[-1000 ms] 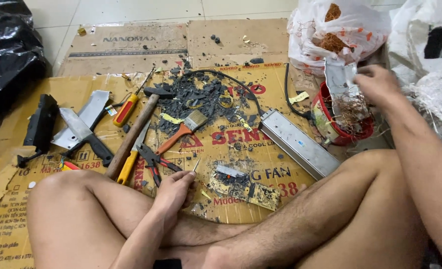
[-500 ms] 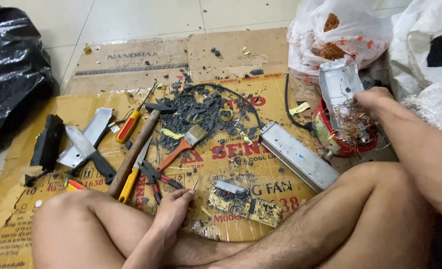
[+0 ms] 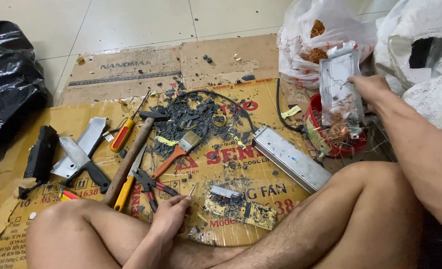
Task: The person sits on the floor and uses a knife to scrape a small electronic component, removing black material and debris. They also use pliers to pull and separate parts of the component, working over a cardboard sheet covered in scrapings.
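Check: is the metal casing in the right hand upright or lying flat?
Upright: the metal casing stands on end over the red bowl, gripped by the right hand.

This is a makeshift scrap-dismantling spot on a tiled floor [image 3: 131, 20], not a fitted workshop. Flattened cardboard [image 3: 221, 55] serves as the work surface, strewn with a hammer [image 3: 126, 159], pliers [image 3: 148, 184], a screwdriver [image 3: 121, 134], a brush [image 3: 178, 149] and dark debris [image 3: 191, 117]. Plastic bags [image 3: 305, 45] and a red basket [image 3: 315, 112] hold tangled copper wire.
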